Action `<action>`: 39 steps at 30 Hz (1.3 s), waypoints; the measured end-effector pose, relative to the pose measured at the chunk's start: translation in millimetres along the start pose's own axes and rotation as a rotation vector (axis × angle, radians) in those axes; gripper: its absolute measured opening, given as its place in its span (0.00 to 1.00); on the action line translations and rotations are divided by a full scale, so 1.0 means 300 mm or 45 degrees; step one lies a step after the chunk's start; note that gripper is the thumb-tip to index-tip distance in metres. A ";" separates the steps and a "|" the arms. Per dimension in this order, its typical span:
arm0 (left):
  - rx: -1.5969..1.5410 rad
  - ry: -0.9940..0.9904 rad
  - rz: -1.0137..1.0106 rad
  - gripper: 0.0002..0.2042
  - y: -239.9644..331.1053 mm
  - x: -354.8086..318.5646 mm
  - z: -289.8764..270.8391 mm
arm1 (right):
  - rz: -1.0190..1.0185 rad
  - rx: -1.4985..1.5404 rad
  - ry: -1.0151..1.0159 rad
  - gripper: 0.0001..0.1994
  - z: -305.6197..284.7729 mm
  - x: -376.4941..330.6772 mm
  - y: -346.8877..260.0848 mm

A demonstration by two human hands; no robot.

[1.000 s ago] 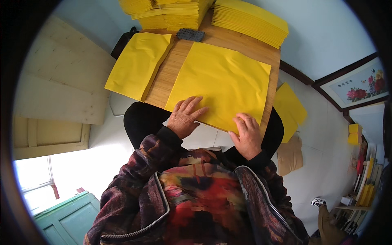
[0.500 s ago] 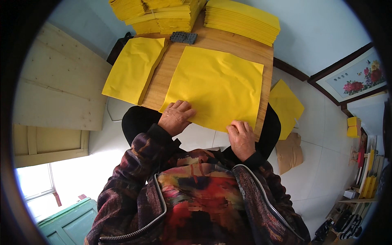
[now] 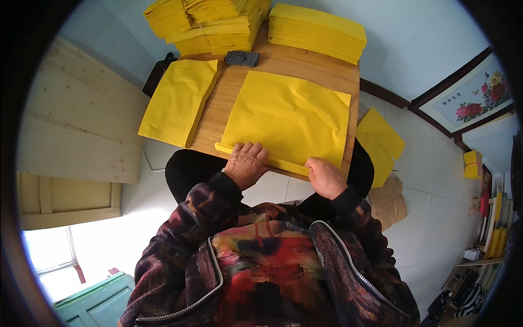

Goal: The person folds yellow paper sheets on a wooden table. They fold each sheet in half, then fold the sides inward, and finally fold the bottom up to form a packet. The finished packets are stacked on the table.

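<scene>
A large yellow paper sheet (image 3: 289, 117) lies slightly wrinkled on the wooden table (image 3: 231, 101) in front of me. Its near edge is turned up into a narrow folded strip. My left hand (image 3: 247, 165) is closed over that strip left of its middle, fingers together and pressing down on the paper. Farther right, my right hand (image 3: 327, 179) grips the same strip near the sheet's right corner, with the thumb and curled fingers on the paper. The undersides of both hands are hidden.
Left of the sheet lies a low yellow paper stack (image 3: 180, 101). A tall yellow pile (image 3: 223, 30) and a neat stack of folded yellow paper (image 3: 316, 32) stand at the back, near a dark grey textured block (image 3: 241, 58). Yellow paper (image 3: 378, 141) and brown paper (image 3: 388, 201) lie right of the table.
The sheet's near edge, flat before, is now folded up into a narrow strip. My left hand has moved right along the edge, and my right hand has turned to grip the fold.
</scene>
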State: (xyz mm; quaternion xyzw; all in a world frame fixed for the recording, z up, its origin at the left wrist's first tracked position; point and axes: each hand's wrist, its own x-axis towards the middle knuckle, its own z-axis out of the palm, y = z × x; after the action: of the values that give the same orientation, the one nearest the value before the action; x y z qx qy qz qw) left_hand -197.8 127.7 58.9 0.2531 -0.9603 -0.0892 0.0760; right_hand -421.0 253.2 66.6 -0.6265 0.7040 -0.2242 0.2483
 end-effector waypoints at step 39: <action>-0.212 -0.538 0.030 0.22 -0.054 0.129 -0.014 | -0.445 -0.479 -0.105 0.18 -0.011 0.082 -0.079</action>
State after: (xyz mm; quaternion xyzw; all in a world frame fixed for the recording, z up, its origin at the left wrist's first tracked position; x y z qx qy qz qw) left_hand -222.6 93.9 63.5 0.2104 -0.9471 -0.2182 -0.1052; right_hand -407.1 226.1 82.1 -0.7824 0.6036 -0.1033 0.1133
